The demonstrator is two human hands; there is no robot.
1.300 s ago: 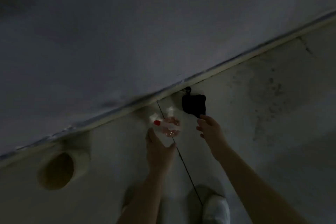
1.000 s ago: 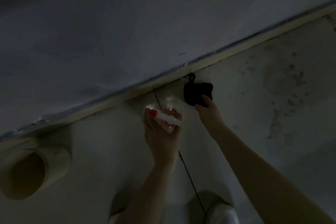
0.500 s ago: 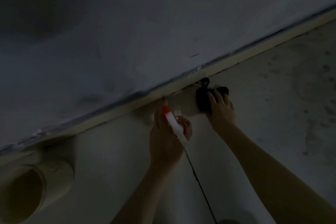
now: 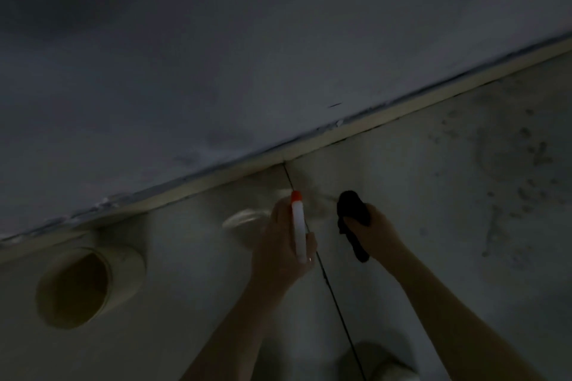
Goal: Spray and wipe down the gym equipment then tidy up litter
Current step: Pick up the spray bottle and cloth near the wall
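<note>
The scene is dim. My left hand (image 4: pixel 280 249) grips a spray bottle (image 4: pixel 298 227) with a white head and a red nozzle tip, pointed toward the wall's base. My right hand (image 4: pixel 376 233) holds a black cloth (image 4: pixel 353 213) lifted off the floor, one end hanging down past my wrist. A pale, blurred round object (image 4: pixel 244 217) lies on the floor just left of the bottle. Both hands hover low, close to the skirting.
A grey wall (image 4: pixel 247 56) meets the pale tiled floor (image 4: pixel 448 210) along a light skirting strip (image 4: pixel 356 125). A roll of wide tape (image 4: pixel 83 284) lies on its side at left. A dark tile joint (image 4: pixel 334 294) runs toward my shoe (image 4: pixel 383 362). Stains mark the floor at right.
My right hand closed on the black cloth that lay by the skirting and lifted it. The spray bottle in my left hand turned so its nozzle points at the wall.
</note>
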